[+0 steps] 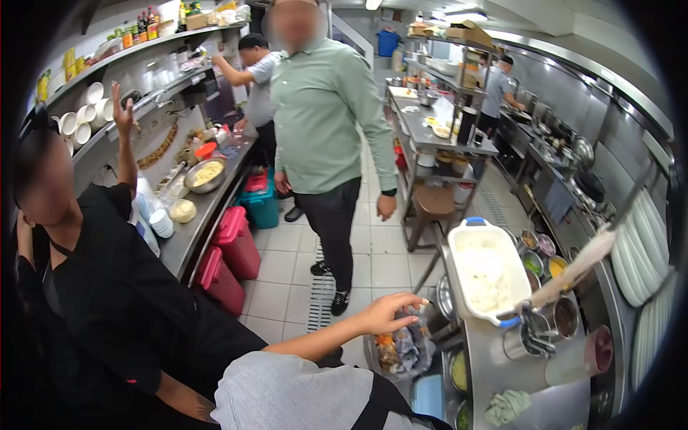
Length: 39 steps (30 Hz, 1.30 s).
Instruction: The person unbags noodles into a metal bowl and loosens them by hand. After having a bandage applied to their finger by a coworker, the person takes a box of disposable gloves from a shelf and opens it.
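My left hand (390, 312) reaches out from a grey sleeve at the bottom of the head view. Its fingers are apart, with the index finger stretched to the right and nothing visible held. Below it sits a clear plastic bin (401, 351) with scraps inside. To the right of the hand, a white tub with blue handles (527, 279) holds white food and stands at the steel counter's edge. Metal containers (516, 342) with utensils stand beside the tub. My right hand is not in view.
A person in a green shirt (315, 115) stands in the aisle. At left, a person in black (115, 272) raises a hand. Two more people work farther back. Red bins (236, 244) stand under the left counter, a brown stool (433, 201) by the shelving. Plates (641, 251) are stacked at right.
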{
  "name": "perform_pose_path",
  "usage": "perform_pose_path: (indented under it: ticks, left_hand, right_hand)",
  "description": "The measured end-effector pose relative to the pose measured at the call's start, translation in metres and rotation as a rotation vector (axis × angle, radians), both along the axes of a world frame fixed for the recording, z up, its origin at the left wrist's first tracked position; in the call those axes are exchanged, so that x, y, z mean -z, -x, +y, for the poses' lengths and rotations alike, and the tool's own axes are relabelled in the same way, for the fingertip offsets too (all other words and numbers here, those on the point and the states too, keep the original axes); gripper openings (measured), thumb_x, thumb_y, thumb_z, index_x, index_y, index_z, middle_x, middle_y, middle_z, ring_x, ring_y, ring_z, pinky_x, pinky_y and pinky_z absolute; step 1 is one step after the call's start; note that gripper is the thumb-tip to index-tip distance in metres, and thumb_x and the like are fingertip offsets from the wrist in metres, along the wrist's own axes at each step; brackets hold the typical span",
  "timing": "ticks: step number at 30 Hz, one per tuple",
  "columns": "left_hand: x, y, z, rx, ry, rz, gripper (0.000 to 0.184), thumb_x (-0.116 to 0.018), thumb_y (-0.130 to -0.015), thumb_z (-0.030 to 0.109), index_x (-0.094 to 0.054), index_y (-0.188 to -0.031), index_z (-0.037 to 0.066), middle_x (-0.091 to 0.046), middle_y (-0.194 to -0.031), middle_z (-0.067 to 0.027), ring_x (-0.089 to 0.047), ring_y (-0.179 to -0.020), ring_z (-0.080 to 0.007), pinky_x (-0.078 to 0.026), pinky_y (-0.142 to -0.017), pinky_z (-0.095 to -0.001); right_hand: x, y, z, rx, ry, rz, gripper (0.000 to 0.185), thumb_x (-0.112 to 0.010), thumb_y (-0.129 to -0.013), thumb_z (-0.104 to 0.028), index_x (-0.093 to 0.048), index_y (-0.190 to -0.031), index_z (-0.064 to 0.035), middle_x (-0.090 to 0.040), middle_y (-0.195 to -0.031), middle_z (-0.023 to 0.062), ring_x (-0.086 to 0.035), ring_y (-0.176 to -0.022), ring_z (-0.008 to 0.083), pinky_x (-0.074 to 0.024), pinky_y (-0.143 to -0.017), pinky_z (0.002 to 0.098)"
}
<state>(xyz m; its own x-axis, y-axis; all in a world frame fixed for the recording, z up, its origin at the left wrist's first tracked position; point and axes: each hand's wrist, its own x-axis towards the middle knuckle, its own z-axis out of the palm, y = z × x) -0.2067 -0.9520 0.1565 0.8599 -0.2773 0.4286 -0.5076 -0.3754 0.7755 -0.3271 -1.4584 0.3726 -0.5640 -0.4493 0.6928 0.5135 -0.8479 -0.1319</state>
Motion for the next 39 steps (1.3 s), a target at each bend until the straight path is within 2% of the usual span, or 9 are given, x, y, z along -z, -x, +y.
perform_pose_path:
  ticks: [5,13,21,25,26,29,35,37,39]
  left_hand:
    - [0.001,0.001,0.092,-0.216,0.044,-0.06,0.038,-0.066,-0.082,0.01,-0.057,-0.118,0.006,-0.062,-0.099,-0.0028,-0.057,-0.077,-0.0115,-0.046,-0.065,-0.0254]
    - [-0.001,0.027,0.266,-0.678,0.26,-0.116,0.037,-0.065,-0.081,0.004,-0.056,-0.117,0.003,-0.065,-0.098,-0.0048,-0.056,-0.076,-0.0078,-0.043,-0.068,-0.0223]
    - [0.01,0.082,0.354,-1.132,0.325,-0.185,0.038,-0.066,-0.08,0.004,-0.058,-0.117,0.006,-0.066,-0.095,-0.003,-0.056,-0.076,-0.0076,-0.044,-0.068,-0.0226]
    - [0.028,0.101,0.382,-1.298,0.398,-0.166,0.038,-0.066,-0.08,0.002,-0.057,-0.117,0.005,-0.066,-0.097,-0.0046,-0.057,-0.079,-0.0081,-0.045,-0.07,-0.0233]
    - [0.031,0.104,0.392,-1.33,0.409,-0.17,0.038,-0.065,-0.08,0.001,-0.056,-0.117,0.003,-0.066,-0.096,-0.0057,-0.057,-0.078,-0.0076,-0.045,-0.07,-0.0228]
    - [0.031,0.1,0.426,-1.391,0.479,-0.218,0.038,-0.065,-0.08,-0.001,-0.055,-0.116,0.002,-0.066,-0.096,-0.0064,-0.056,-0.078,-0.0069,-0.045,-0.07,-0.0217]
    - [0.032,0.065,0.524,-1.4,0.485,-0.286,0.039,-0.064,-0.08,-0.003,-0.054,-0.117,0.001,-0.064,-0.099,-0.0064,-0.055,-0.078,-0.0062,-0.044,-0.067,-0.0199]
    - [0.034,0.055,0.555,-1.413,0.504,-0.252,0.039,-0.063,-0.08,-0.003,-0.054,-0.118,0.001,-0.063,-0.1,-0.0063,-0.054,-0.079,-0.0056,-0.043,-0.067,-0.0193]
    - [0.037,0.041,0.594,-1.449,0.547,-0.302,0.039,-0.062,-0.081,-0.004,-0.053,-0.119,0.001,-0.063,-0.1,-0.0064,-0.053,-0.079,-0.0053,-0.043,-0.067,-0.0189]
  right_hand:
    - [0.129,-0.178,-0.005,-0.392,0.046,0.549,0.043,-0.053,-0.089,-0.021,-0.049,-0.121,0.0075,-0.054,-0.12,0.0177,-0.051,-0.112,0.0259,-0.0467,-0.086,0.0414]
    - [0.031,-0.224,0.455,-1.382,0.722,0.005,0.048,-0.045,-0.085,-0.027,-0.047,-0.119,0.0064,-0.044,-0.102,0.0184,-0.038,-0.089,0.0265,-0.0318,-0.073,0.0379]
    - [-0.025,-0.236,0.676,-2.186,1.389,-0.35,0.085,-0.051,-0.085,-0.059,-0.017,-0.147,-0.0112,-0.027,-0.145,0.0124,-0.032,-0.126,0.0319,-0.0371,-0.089,0.0481]
    - [-0.048,-0.231,0.779,-2.536,1.067,-0.376,0.093,-0.067,-0.076,-0.048,-0.027,-0.138,0.0084,-0.038,-0.109,0.0083,-0.035,-0.102,0.0222,-0.0363,-0.074,0.0381]
    - [-0.054,-0.239,0.823,-2.598,0.817,-0.213,0.055,-0.053,-0.091,-0.031,-0.043,-0.131,0.0054,-0.053,-0.094,0.0091,-0.051,-0.08,0.0207,-0.0436,-0.07,0.0319]
    - [-0.105,-0.287,0.962,-2.214,0.921,0.246,0.052,-0.057,-0.086,-0.004,-0.039,-0.135,0.005,-0.055,-0.08,0.0015,-0.049,-0.067,0.0055,-0.0405,-0.058,0.0188]
    - [-0.19,-0.394,1.239,-1.636,1.126,0.859,0.061,-0.053,-0.079,-0.008,-0.036,-0.137,-0.0013,-0.053,-0.059,0.0051,-0.045,-0.045,0.0124,-0.0373,-0.041,0.0275]
    - [-0.203,-0.446,1.303,-1.46,1.413,1.235,0.07,-0.054,-0.075,-0.014,-0.03,-0.137,0.0062,-0.062,-0.102,0.0259,-0.066,-0.077,0.0296,-0.0531,-0.058,0.0362]
    - [-0.209,-0.49,1.359,-1.338,1.377,1.154,0.036,-0.056,-0.083,-0.029,-0.058,-0.088,0.0065,-0.055,-0.065,0.0154,-0.059,-0.051,0.0278,-0.0454,-0.042,0.0379]
